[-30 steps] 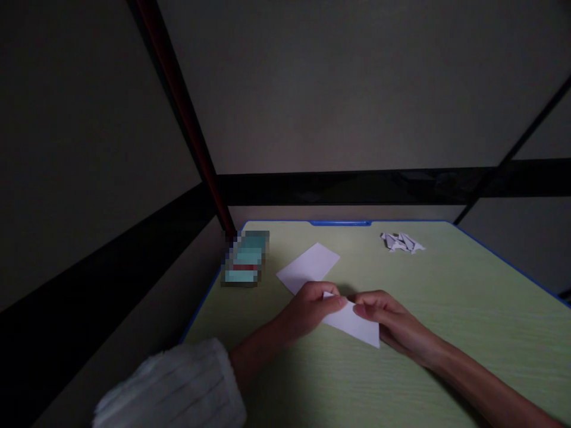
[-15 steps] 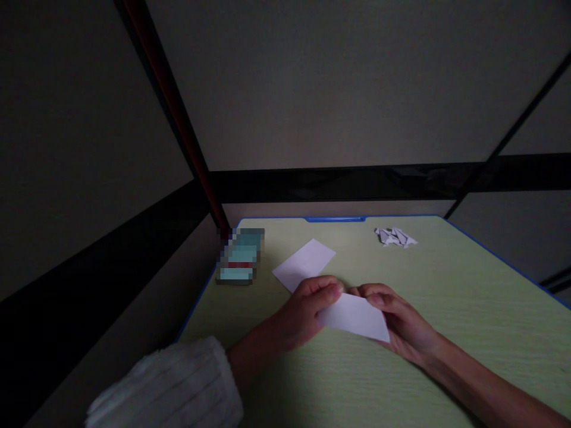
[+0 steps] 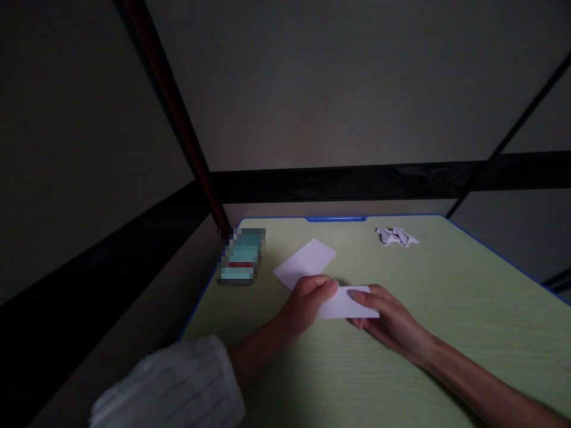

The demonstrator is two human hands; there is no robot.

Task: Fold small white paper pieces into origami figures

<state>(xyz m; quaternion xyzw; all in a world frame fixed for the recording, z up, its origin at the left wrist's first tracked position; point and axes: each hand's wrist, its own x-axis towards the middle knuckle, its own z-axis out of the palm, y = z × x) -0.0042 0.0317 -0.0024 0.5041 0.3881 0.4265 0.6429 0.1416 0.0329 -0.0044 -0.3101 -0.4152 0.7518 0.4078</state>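
Observation:
Both hands hold a small white paper slip (image 3: 345, 303) just above the light green table (image 3: 446, 309). My left hand (image 3: 310, 300) pinches the slip's left end, thumb on top. At the slip's right end my right hand (image 3: 383, 318) grips it with fingers curled over the top. The slip lies nearly level. A second white paper sheet (image 3: 304, 261) lies flat on the table just beyond my left hand. A white knitted sleeve (image 3: 169, 386) covers my left forearm.
A pile of small folded white paper pieces (image 3: 395, 236) sits near the far edge on the right. A blurred teal box (image 3: 241, 255) rests at the table's far left corner. A dark red pole (image 3: 178, 125) rises behind it. The table has a blue rim (image 3: 334, 219).
The slip has turned from a slanting position to nearly level and looks narrower. My right hand's fingers have shifted over its top edge. The view dropped slightly between the first two frames.

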